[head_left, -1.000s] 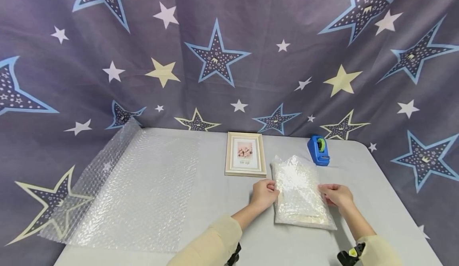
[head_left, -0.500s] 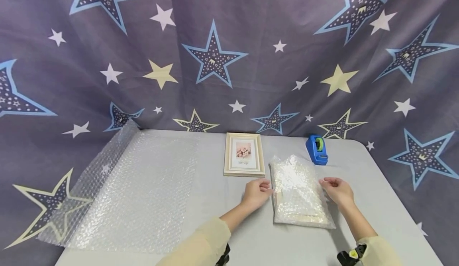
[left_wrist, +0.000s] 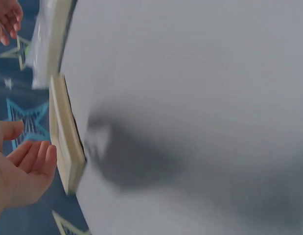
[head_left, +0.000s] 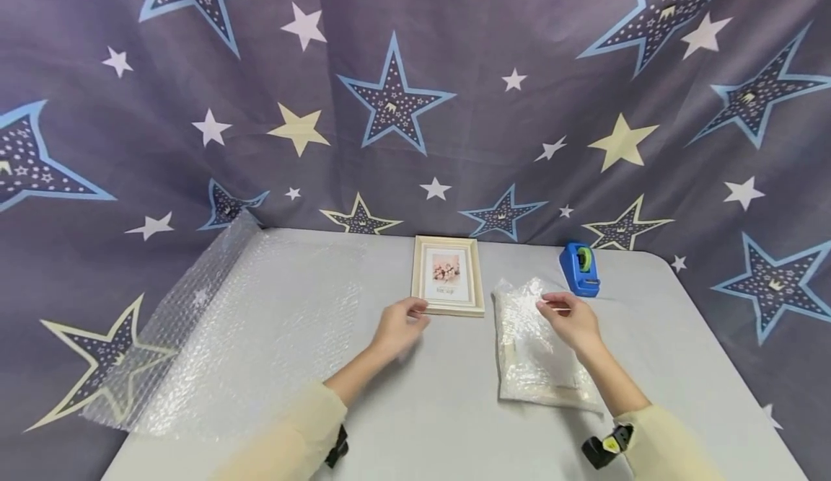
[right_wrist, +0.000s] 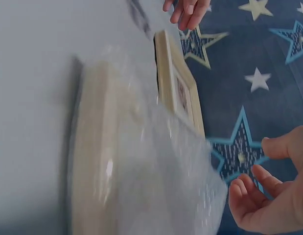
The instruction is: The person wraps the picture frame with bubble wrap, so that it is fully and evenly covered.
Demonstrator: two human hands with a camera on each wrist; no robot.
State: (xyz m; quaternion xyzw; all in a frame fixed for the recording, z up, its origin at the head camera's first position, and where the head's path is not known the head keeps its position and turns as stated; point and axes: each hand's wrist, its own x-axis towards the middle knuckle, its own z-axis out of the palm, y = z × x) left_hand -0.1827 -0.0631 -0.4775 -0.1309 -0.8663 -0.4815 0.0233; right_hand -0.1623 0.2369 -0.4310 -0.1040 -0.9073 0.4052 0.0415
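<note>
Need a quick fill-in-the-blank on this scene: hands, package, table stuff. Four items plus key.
1. The tape dispenser has a ____ body.
2. In the head view, the sheet of bubble wrap lies to the ____ of the picture frame.
3. The hand over the wrapped package in the head view is the person's ____ one.
4. The backdrop is printed with five-pointed ____.

Missing words: blue; left; right; stars.
</note>
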